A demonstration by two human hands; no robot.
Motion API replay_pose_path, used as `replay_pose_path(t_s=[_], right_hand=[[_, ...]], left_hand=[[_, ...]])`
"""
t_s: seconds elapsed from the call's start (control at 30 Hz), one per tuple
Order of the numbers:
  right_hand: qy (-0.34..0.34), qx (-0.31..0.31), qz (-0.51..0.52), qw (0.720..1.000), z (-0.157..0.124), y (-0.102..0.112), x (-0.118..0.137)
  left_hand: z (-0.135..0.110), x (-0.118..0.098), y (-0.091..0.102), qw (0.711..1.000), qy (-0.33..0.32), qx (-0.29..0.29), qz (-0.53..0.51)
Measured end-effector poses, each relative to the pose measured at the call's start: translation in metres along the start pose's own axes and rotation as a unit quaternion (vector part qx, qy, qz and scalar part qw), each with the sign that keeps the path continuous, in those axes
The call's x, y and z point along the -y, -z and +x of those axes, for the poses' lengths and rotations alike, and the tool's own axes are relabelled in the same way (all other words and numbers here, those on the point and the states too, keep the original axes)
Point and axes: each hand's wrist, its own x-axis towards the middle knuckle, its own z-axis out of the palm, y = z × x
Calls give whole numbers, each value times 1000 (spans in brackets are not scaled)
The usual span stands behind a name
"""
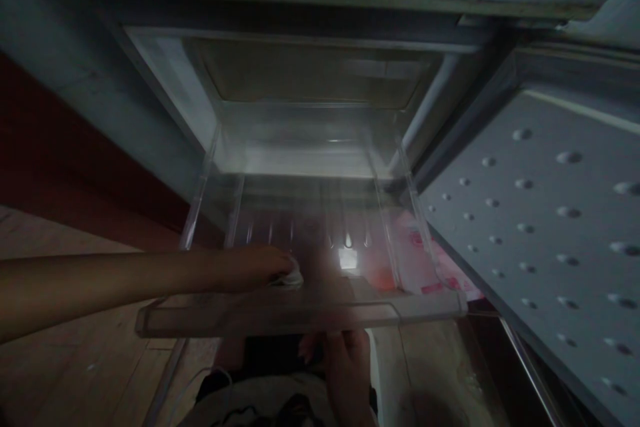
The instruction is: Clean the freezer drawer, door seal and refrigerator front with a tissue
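Note:
A clear plastic drawer [310, 310] is pulled out of an open fridge compartment [310, 73]. My left hand [260, 265] reaches inside the drawer from the left, closed on a small white cloth [291, 277] that it presses on the drawer floor. My right hand [340, 363] is under the drawer's front edge, fingers curled against its underside. A pink and white package [425, 263] shows through the drawer's right wall.
The open fridge door [550, 227], with a dimpled white inner panel, stands at the right. The fridge's grey side wall [115, 113] is at the left. A wooden floor [75, 373] lies below. The scene is dim.

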Motion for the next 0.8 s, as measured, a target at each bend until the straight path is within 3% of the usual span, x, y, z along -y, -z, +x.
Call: replay_pose_path(t_s=[0.2, 0.33, 0.6, 0.8], right_hand=[[-29, -24, 3, 999, -3, -4, 4], [-30, -35, -3, 999, -4, -4, 4], [-45, -44, -22, 998, -4, 3, -9], [-32, -37, -67, 997, -4, 7, -10]], left_hand=[[-31, -40, 33, 1000, -10, 2, -2], [-45, -44, 42, 1000, -12, 6, -16], [-32, -22, 16, 999, 49, 10, 20], [-15, 13, -8, 995, 64, 1, 76]])
